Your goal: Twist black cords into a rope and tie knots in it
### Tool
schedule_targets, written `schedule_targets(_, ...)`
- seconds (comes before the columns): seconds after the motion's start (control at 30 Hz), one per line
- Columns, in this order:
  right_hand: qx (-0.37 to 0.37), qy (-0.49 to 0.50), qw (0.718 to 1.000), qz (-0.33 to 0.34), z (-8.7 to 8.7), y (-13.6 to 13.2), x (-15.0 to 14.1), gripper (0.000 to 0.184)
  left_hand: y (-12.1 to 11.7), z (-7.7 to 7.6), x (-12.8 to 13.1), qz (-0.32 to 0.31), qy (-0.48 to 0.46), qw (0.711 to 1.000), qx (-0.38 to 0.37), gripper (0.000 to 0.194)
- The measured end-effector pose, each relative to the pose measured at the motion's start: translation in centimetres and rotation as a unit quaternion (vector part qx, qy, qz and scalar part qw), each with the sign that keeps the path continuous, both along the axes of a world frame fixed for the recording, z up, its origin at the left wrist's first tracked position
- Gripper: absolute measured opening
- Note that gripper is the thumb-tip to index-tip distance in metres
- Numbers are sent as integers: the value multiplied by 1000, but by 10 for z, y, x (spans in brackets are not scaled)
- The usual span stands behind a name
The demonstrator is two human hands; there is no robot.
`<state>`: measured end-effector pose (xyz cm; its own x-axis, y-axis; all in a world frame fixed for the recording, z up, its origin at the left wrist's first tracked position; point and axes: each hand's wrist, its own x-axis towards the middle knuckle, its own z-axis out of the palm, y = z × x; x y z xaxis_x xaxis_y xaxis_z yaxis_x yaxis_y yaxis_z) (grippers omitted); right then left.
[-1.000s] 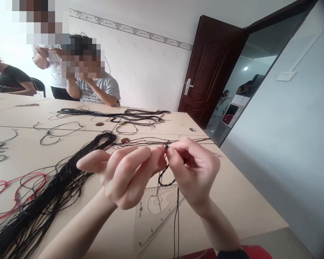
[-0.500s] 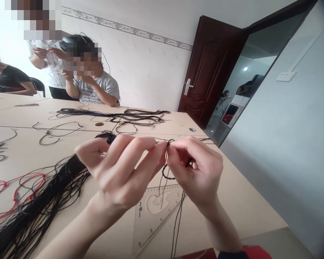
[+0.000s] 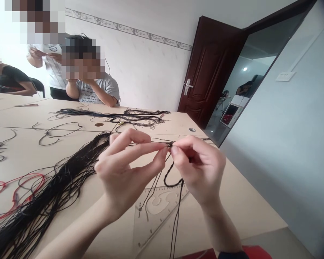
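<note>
My left hand and my right hand meet above the table, their fingertips pinching a thin black cord from either side. Below the pinch, the cord hangs in a small loop with loose ends trailing down past my right wrist. A long hank of black cords lies beside my left hand and runs toward the lower left. A clear plastic set square lies under the hanging ends.
A second black cord tangle and red cords lie on the beige table. Two people sit or stand past the far edge. A dark wooden door stands open at the back right, and a wall runs along the right.
My hands have shifted slightly right and my left fingers have opened wider. The cord loop now hangs lower and looks larger.
</note>
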<state>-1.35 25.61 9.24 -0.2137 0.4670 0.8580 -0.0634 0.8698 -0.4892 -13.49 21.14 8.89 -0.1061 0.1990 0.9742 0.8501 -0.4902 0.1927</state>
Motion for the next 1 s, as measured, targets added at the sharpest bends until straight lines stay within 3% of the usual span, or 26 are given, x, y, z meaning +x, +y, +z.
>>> schedule_targets(0.13, 79, -35, 993, -77, 1, -1, 4, 13, -11, 3, -6, 118, 146, 982, 20, 21)
schedule_targets(0.27, 117, -71, 986, -93, 0, -2, 5, 12, -16, 3, -7, 150, 234, 960, 36, 19)
schedule_targets(0.4, 148, -102, 975, -128, -2, 1, 4, 16, -11, 2, -4, 184, 262, 947, 41, 12)
schedule_targets(0.63, 144, -156, 968, -136, 1, 7, 7, 18, -5, 0, -2, 201, 266, 943, 14, 7)
schedule_targets(0.83, 103, -77, 988, -81, -1, 7, 1, 11, 5, -1, -5, 187, 231, 953, 57, 8)
schedule_targets(0.93, 72, -23, 996, -48, -2, 7, -3, 11, 11, -5, -3, 151, 157, 972, 86, 13)
schedule_targets(1.0, 49, -5, 998, -35, -3, 7, -5, 13, 14, -7, -1, 84, 66, 992, 63, 16)
